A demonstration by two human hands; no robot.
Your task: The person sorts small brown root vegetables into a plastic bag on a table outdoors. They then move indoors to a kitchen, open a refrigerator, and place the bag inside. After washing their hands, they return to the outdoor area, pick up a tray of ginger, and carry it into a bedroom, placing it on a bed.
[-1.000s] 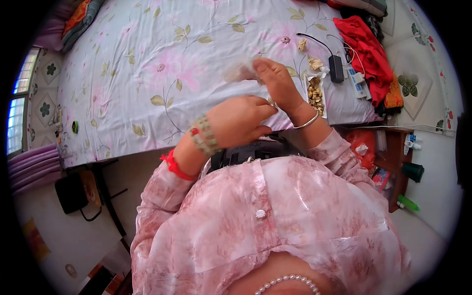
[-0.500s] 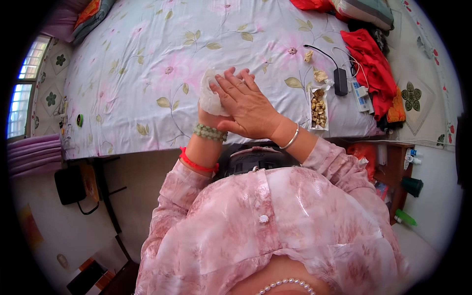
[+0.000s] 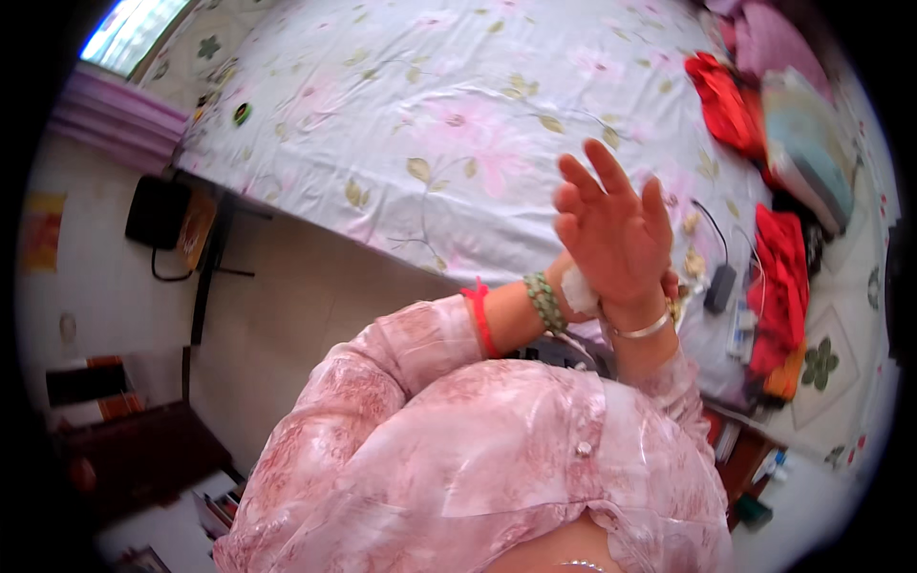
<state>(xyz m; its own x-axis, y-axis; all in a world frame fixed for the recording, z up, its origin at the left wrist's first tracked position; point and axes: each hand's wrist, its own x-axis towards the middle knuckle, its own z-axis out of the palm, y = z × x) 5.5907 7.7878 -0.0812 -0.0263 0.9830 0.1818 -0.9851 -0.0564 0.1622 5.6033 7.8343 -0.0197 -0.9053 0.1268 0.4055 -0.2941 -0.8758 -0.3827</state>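
My right hand (image 3: 626,234), with a silver bangle at its wrist, is raised over the edge of the bed. Its palm shows and its fingers are spread apart, holding nothing. Behind its wrist my left hand (image 3: 567,271) reaches across, wearing a green bead bracelet (image 3: 544,304) and a red band (image 3: 479,320). A crumpled white tissue (image 3: 580,293) is in the left hand, pressed against the right wrist. The left hand's fingertips come out on the far side of that wrist; most of the hand is hidden behind it.
A flower-patterned sheet (image 3: 382,105) covers the bed. At its right lie a black power adapter (image 3: 721,288), a power strip (image 3: 742,329), red cloth (image 3: 781,286) and small yellowish dried pieces (image 3: 693,261). A black chair (image 3: 158,212) stands at the left.
My right hand has turned from palm-down on the tissue to palm showing. My left hand and the tissue have moved behind the right wrist. The view has swung round.
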